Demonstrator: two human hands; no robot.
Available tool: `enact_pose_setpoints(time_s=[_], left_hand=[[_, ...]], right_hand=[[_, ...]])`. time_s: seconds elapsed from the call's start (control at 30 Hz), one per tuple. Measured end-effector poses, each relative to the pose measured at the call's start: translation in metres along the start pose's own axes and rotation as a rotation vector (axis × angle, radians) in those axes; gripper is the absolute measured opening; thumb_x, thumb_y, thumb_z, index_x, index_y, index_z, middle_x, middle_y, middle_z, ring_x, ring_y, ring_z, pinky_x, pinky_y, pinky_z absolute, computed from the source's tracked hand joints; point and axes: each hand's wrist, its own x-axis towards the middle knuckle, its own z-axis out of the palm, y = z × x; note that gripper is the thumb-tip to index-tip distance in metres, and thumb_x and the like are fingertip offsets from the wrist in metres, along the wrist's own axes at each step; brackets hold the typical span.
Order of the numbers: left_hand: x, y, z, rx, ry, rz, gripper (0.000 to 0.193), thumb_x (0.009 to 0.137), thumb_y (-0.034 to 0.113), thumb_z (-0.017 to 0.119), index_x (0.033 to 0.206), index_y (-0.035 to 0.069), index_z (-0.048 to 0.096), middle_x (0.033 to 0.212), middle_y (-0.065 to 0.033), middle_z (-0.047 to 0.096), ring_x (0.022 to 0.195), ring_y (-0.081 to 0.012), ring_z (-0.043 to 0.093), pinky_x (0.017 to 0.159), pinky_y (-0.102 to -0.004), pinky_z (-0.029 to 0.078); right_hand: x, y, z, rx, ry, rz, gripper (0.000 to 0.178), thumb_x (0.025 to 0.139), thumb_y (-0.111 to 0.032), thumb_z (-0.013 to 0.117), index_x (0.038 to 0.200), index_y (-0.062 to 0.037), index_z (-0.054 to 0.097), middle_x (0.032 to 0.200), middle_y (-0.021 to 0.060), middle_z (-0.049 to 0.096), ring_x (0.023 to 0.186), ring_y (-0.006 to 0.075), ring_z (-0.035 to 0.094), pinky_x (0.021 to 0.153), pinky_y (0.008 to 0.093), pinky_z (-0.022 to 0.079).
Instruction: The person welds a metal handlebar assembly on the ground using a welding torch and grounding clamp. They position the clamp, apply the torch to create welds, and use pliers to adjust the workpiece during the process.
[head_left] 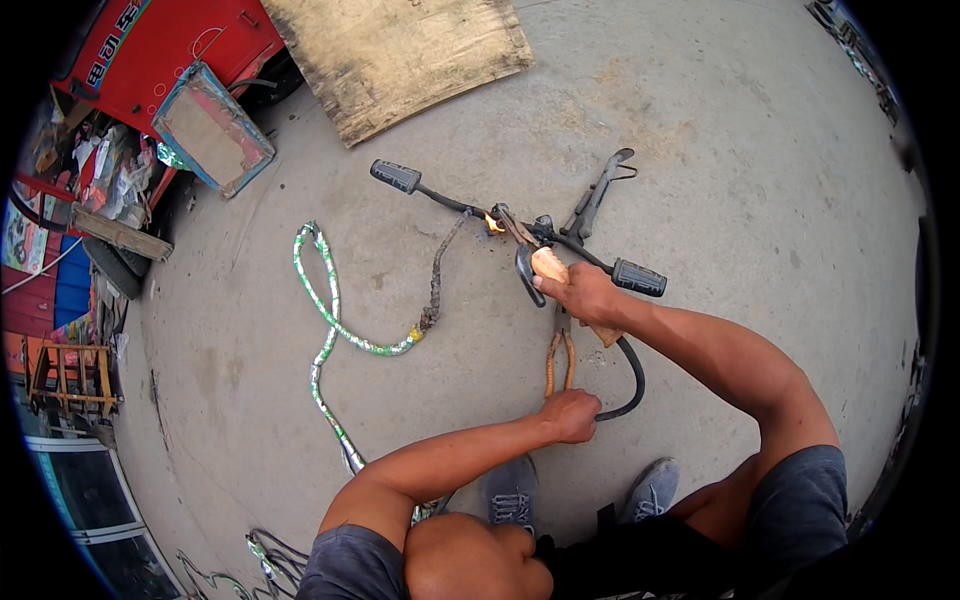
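A motorcycle footrest bar (pixel 450 203) lies on the concrete, with a ribbed black rubber peg at each end and a kickstand (pixel 597 200) attached. My right hand (pixel 590 297) is closed around the pale handle of a welding electrode holder (pixel 549 265), whose jaws reach the middle of the bar. A small orange flame (pixel 493 222) burns there. My left hand (pixel 571 416) is closed on the orange-brown handles of pliers (pixel 560 365); their jaws are partly hidden near my right hand. A black cable (pixel 638 380) curves from the holder's handle to my left hand.
A charred cable end (pixel 436 280) touches the bar; its length, wrapped in green-and-white tape (pixel 330 330), loops across the ground. A wooden board (pixel 400 60) lies ahead. At left stand a red vehicle (pixel 170 50), a framed panel (pixel 213 130) and clutter. My shoes (pixel 512 495) are close by.
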Motion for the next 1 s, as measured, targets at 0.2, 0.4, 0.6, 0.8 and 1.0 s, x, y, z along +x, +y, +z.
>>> enact_pose_setpoints(time_s=[0.2, 0.4, 0.6, 0.8, 1.0], left_hand=[[-0.001, -0.001, 0.001, 0.006, 0.001, -0.006, 0.019, 0.070, 0.014, 0.059, 0.079, 0.000, 0.068, 0.083, -0.0244, 0.067, 0.082, -0.0423, 0.066, 0.074, -0.0511, 0.052], [0.001, -0.002, 0.001, 0.004, 0.004, 0.001, 0.019, 0.070, 0.014, 0.059, 0.078, 0.000, 0.068, 0.083, -0.0245, 0.067, 0.082, -0.0426, 0.065, 0.074, -0.0513, 0.052], [0.001, -0.002, 0.003, 0.003, 0.000, 0.004, 0.019, 0.070, 0.014, 0.059, 0.078, -0.001, 0.067, 0.083, -0.0251, 0.067, 0.082, -0.0431, 0.065, 0.074, -0.0514, 0.052], [0.001, -0.003, 0.002, -0.002, -0.006, -0.013, 0.019, 0.070, 0.014, 0.059, 0.079, -0.001, 0.068, 0.084, -0.0251, 0.067, 0.084, -0.0428, 0.065, 0.076, -0.0510, 0.052], [0.001, -0.001, 0.002, 0.022, -0.018, -0.013, 0.020, 0.071, 0.016, 0.060, 0.080, 0.000, 0.068, 0.085, -0.0241, 0.067, 0.085, -0.0424, 0.065, 0.076, -0.0506, 0.052]], right_hand=[[-0.007, -0.007, -0.004, 0.051, -0.025, 0.038, 0.075, 0.085, -0.065, 0.060, 0.075, 0.0087, 0.065, 0.067, 0.0193, 0.064, 0.059, 0.0282, 0.067, 0.056, 0.0403, 0.053], [-0.004, -0.006, -0.004, 0.049, -0.057, 0.041, 0.075, 0.085, -0.065, 0.060, 0.074, 0.0083, 0.064, 0.065, 0.0183, 0.063, 0.056, 0.0260, 0.067, 0.052, 0.0393, 0.052], [-0.004, -0.005, -0.005, 0.046, -0.058, 0.041, 0.075, 0.086, -0.065, 0.060, 0.075, 0.0088, 0.064, 0.065, 0.0180, 0.063, 0.056, 0.0262, 0.067, 0.051, 0.0391, 0.052], [-0.005, -0.009, -0.005, 0.029, -0.067, 0.043, 0.074, 0.086, -0.064, 0.060, 0.076, 0.0092, 0.064, 0.066, 0.0192, 0.063, 0.057, 0.0268, 0.067, 0.053, 0.0394, 0.052], [0.001, 0.002, -0.003, 0.045, 0.038, -0.029, 0.074, 0.086, -0.063, 0.060, 0.077, 0.0100, 0.064, 0.068, 0.0195, 0.064, 0.059, 0.0282, 0.067, 0.056, 0.0404, 0.053]])
